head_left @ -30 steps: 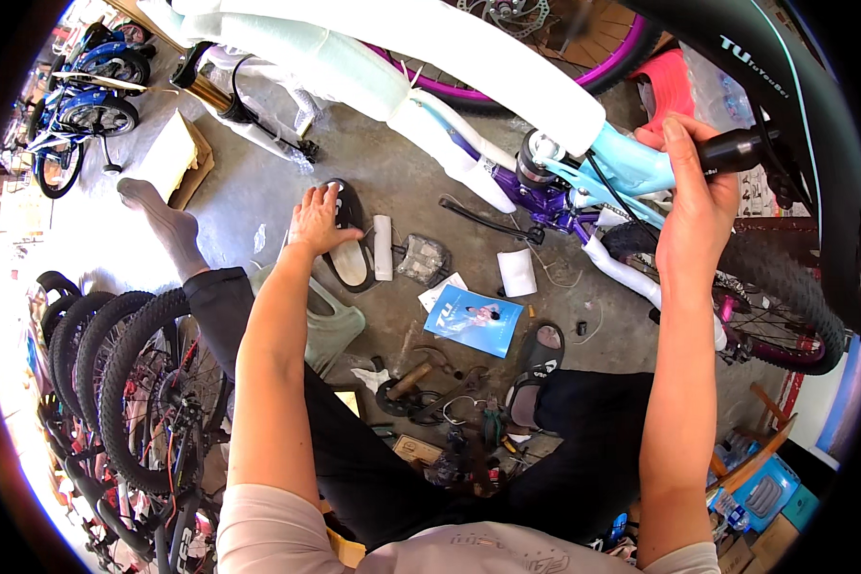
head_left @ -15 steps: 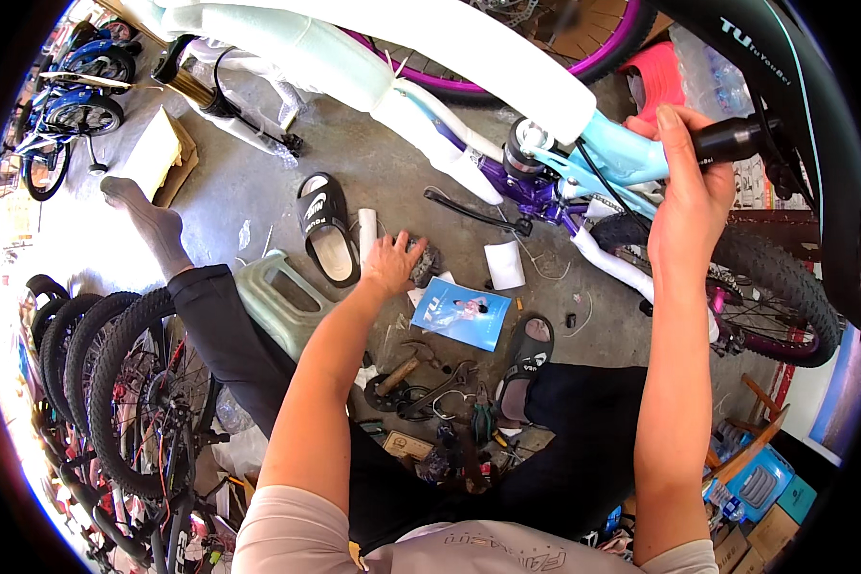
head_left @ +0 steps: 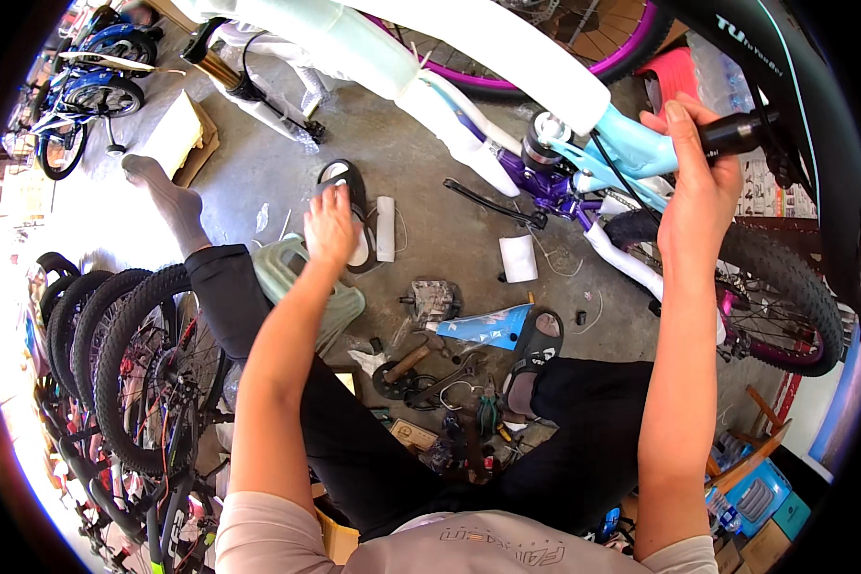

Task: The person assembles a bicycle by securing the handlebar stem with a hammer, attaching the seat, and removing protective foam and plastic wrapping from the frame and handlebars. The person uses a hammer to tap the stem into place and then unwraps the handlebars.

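Left hand [head_left: 333, 230] is over a sandal [head_left: 358, 196], fingers loosely together, white roll [head_left: 386, 230] to their right; right hand [head_left: 695, 196] fingers pinch bike frame [head_left: 636, 143] beside black post [head_left: 737, 134].

Right hand [head_left: 695, 182] gripping a pale-blue bicycle frame [head_left: 631, 145], left hand [head_left: 331, 230] over a black slipper [head_left: 357, 191]; scattered tools [head_left: 489, 417]

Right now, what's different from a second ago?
The wrapped pedal has moved nearer the person, beside the blue leaflet, which now looks folded or tilted. The left hand, over the pedal half a second ago, is back over the slipper. The right hand stays on the bike.
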Available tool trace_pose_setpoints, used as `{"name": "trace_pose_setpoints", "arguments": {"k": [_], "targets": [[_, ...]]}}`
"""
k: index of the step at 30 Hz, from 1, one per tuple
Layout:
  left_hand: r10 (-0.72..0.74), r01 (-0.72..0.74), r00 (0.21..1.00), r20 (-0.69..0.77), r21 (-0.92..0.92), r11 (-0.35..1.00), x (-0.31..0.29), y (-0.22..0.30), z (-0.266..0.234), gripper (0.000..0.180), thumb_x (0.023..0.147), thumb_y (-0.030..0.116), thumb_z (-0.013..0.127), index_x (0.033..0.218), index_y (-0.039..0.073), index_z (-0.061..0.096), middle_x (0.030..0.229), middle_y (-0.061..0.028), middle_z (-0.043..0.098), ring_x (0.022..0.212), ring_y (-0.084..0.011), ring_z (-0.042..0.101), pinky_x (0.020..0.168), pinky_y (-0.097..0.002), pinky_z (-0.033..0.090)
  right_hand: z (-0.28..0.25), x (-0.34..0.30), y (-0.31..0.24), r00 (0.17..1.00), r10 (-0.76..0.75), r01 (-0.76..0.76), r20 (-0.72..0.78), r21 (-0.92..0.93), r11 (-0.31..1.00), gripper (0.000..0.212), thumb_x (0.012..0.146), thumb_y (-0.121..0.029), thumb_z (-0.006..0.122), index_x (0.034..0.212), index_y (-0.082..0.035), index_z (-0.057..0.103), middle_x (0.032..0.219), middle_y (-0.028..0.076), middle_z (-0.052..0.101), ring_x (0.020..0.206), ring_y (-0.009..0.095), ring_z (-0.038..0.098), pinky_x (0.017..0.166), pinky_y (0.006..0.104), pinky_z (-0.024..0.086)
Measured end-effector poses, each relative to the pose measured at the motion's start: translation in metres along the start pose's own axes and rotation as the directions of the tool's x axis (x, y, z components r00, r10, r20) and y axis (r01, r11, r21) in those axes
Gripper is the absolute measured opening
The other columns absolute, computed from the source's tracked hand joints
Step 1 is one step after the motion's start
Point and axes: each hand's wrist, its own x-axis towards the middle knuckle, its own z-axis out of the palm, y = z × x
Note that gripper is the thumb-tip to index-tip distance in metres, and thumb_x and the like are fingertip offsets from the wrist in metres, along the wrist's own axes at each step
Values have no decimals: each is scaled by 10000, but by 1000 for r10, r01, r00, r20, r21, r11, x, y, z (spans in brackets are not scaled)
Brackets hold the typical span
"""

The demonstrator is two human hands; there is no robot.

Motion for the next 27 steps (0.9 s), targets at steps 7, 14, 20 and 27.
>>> {"name": "trace_pose_setpoints", "arguments": {"k": [7, 14, 20, 27], "targets": [[-12, -13, 965, 260, 95, 995, 51, -41, 17, 380, 934, 231, 654, 1247, 86, 494, 1162, -172, 603, 1000, -368, 708, 809, -478, 592, -2, 2, 5, 1000, 8, -9, -14, -43, 999, 316, 937, -174, 756, 1155, 36, 666, 999, 112, 709, 941, 187, 719, 884, 301, 518], [-430, 430, 903, 15, -34, 902, 68, -130, 24, 434, 868, 225, 718, 1209, 69, 499, 1195, -213, 622, 991, -456, 700, 815, -538, 584, -7, 3, 8, 999, -38, 40, 23, -80, 996, 221, 984, -157, 683, 1120, 17, 682, 982, 115, 720, 944, 198, 720, 904, 320, 513], [-691, 691, 721, -49, -24, 723, 74, -212, 29, 307, 963, 198, 600, 1254, 119, 541, 1213, -242, 601, 1020, -456, 696, 826, -528, 584, -8, 5, 9, 999, -33, 38, 40, -123, 992, 277, 1013, -130, 628, 1217, 56, 615, 1214, 156, 658, 1090, 312, 697, 971, 389, 514], [-383, 357, 924, 19, 320, 878, 70, -269, 58, 278, 1054, 220, 452, 1269, 138, 607, 1138, -222, 646, 901, -371, 737, 746, -475, 598, -17, 6, 12, 999, -32, 32, 5, -168, 985, 277, 1035, -137, 597, 1240, 49, 599, 1259, 159, 638, 1142, 320, 669, 1024, 414, 481]]}}
